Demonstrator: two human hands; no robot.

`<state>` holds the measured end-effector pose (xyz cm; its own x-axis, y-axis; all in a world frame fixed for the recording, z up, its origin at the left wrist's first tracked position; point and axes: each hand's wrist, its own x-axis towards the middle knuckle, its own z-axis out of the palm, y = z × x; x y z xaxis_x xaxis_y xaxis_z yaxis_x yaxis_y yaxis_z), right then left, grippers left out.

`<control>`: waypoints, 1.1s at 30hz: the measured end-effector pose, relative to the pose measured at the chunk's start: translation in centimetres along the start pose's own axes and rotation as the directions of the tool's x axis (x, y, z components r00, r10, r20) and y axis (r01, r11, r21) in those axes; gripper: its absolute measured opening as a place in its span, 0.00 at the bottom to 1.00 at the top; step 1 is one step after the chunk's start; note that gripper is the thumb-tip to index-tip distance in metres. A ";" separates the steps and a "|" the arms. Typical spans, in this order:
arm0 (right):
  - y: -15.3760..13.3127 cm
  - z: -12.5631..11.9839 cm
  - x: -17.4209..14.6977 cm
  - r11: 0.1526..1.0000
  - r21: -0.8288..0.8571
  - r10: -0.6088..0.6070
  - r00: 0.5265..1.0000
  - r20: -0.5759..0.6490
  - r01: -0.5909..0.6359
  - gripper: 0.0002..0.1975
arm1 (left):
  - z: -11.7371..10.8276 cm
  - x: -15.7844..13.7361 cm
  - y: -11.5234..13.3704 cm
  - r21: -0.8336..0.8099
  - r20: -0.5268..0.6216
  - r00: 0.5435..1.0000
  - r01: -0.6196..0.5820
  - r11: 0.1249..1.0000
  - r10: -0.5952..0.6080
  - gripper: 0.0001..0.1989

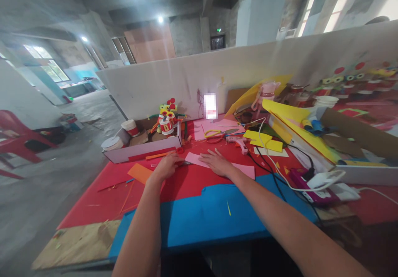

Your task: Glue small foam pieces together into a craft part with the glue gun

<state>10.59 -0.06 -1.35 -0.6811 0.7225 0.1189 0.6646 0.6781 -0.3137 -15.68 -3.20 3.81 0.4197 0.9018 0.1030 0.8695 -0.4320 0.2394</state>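
A long strip of pink paper [245,170] lies slantwise on the red sheet [186,181] in front of me. My right hand [217,162] rests flat across its middle, fingers spread, pressing on it. Beside the strip's left end is my left hand [168,166], its fingers drawn together and bent down. A small greyish piece [185,163] shows at those fingertips, too blurred to name. Near the left hand lie an orange paper piece [139,172] and a thin orange stick [156,156]. Beyond the right hand are yellow-handled scissors [214,134] and a pink glue gun [239,143].
A box [143,149] holding a paper-cup figure [166,123] stands back left. Yellow paper pieces [264,140], cables and a purple power strip [311,188] lie to the right, by a larger box [360,173]. Blue sheets [186,219] cover the near edge.
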 end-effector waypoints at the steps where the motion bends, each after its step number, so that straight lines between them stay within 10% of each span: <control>1: 0.0 0.0 0.0 1.000 0.000 -0.003 1.000 0.000 0.003 0.25 | 0.1 0.0 0.0 0.003 -0.002 1.000 -0.006 1.000 0.006 0.22; 33: 0.1 0.0 0.1 1.000 -0.006 -0.010 1.000 0.002 0.010 0.26 | 1.0 0.6 1.0 0.028 0.015 0.994 -0.105 0.994 0.104 0.23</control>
<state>10.62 0.10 -1.39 -0.6885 0.7152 0.1200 0.6596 0.6864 -0.3063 -14.32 -3.10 3.14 0.5120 0.8515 0.1132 0.8277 -0.5243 0.2002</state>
